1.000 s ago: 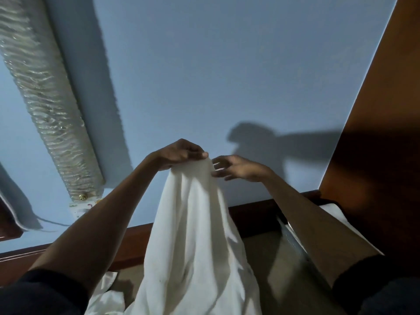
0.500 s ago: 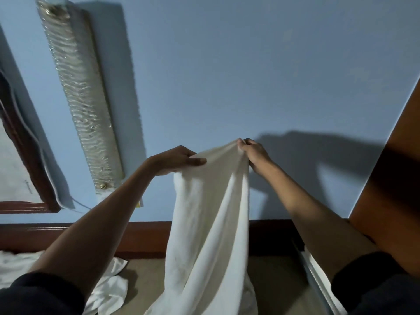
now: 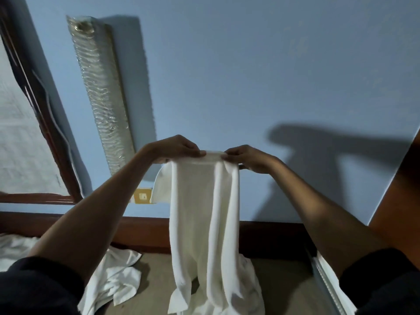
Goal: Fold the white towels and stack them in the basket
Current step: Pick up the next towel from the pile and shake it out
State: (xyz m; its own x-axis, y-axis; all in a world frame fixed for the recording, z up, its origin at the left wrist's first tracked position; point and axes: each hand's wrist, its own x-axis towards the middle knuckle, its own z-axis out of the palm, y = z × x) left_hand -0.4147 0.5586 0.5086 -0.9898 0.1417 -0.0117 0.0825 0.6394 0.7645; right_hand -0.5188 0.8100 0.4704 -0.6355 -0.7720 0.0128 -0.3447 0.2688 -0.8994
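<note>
at the lower left of the frame a crumpled towel (image 3: pixel 113 276) lies in a loose heap on the tan surface (image 3: pixel 154 269), not yet folded. right of it, at centre frame, the left hand (image 3: pixel 175 147) pinches the top hem of the held towel (image 3: pixel 204 223), fingers curled over the edge. the right hand (image 3: pixel 246 156) pinches the same hem a little further right, so the two hands sit close but apart, with a short taut strip of hem between them. the cloth hangs straight down from that strip, in front of the blue wall, and its lower end trails and bunches on the tan surface. it looks soft, limp and light, with no stiffness of its own: it will likely sag wherever it is not held and keep a crease only once laid flat. the weave seems grippy rather than slippery. the top corners are the sensible place to hold it, and since a flap droops behind the left side, the hands look to be set inward of them. the towel is off-white, plain, gathered into long vertical folds, with a stitched hem along the top. at the lower right a pale rim (image 3: pixel 327 285) shows; whether that is the basket i cannot tell.
</note>
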